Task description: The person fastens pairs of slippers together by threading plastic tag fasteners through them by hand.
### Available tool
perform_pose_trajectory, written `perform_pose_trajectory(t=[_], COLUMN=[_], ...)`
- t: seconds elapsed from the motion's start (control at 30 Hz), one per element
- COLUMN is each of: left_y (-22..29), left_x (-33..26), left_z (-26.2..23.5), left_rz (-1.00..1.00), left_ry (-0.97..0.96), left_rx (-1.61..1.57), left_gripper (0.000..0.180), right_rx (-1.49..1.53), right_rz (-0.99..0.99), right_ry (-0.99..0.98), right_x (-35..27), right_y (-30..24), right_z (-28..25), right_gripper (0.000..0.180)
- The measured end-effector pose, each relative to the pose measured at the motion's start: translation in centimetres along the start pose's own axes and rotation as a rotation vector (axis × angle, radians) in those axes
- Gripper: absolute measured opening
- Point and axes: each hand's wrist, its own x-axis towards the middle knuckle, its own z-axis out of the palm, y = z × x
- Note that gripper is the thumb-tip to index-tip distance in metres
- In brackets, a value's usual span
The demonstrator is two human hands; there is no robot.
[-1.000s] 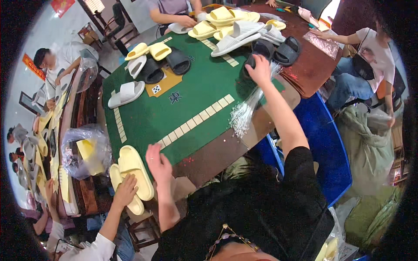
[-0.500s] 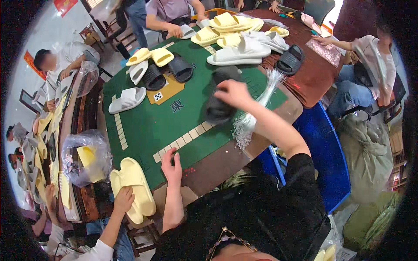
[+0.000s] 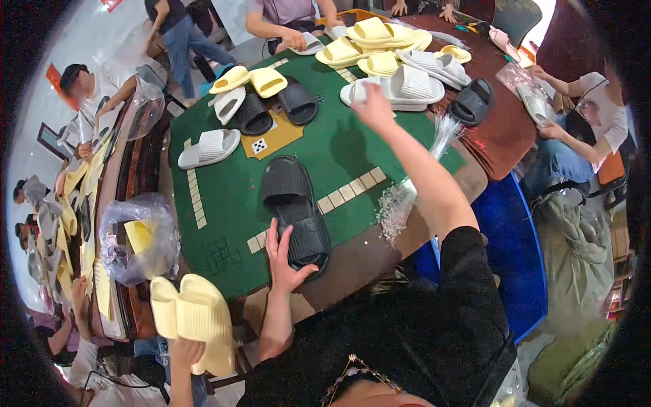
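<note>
A black ribbed slipper (image 3: pixel 283 182) lies on the green mat (image 3: pixel 234 186) with its heel toward me; I cannot tell if a second one is under it. My left hand (image 3: pixel 283 263) is at its heel, fingers apart along the left edge and thumb by the near end. Farther off, my right hand (image 3: pixel 373 112) reaches over the mat with fingers stretched out, beside the toe of a pale grey slipper pair (image 3: pixel 415 85). Whether it touches them is hard to see. A bundle of clear plastic ties (image 3: pixel 400 203) lies under my right forearm.
Yellow slippers (image 3: pixel 380 34) are piled at the far side; black slippers (image 3: pixel 297 102) and a grey slipper (image 3: pixel 210 148) lie left of centre. Another person's hand (image 3: pixel 186 353) holds yellow slippers (image 3: pixel 203 312) at the lower left. A blue bin (image 3: pixel 505 251) stands right. People sit around the table.
The black slipper has moved from under my right hand to my left hand. My right hand has shifted farther away, toward the grey slippers. The other person's yellow slippers have tipped more upright.
</note>
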Motion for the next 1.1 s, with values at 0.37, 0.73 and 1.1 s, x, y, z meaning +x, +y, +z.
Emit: perform_pose_trajectory(t=[0.37, 0.73, 1.1], left_y=[0.7, 0.0, -0.5], left_x=[-0.1, 0.4, -0.3], left_z=[0.2, 0.3, 1.1], left_rz=[-0.186, -0.289, -0.346], left_ry=[0.091, 0.148, 0.133], left_rx=[-0.024, -0.022, -0.13], left_gripper=[0.081, 0.077, 0.078], right_rx=[0.02, 0.293, -0.178], right_rz=[0.305, -0.239, 0.323], right_ry=[-0.317, -0.809, 0.649], right_x=[-0.5, -14.0, -3.9], right_y=[1.4, -7.7, 17.1], right_z=[0.1, -6.0, -13.6], right_gripper=[0.066, 0.046, 0.049])
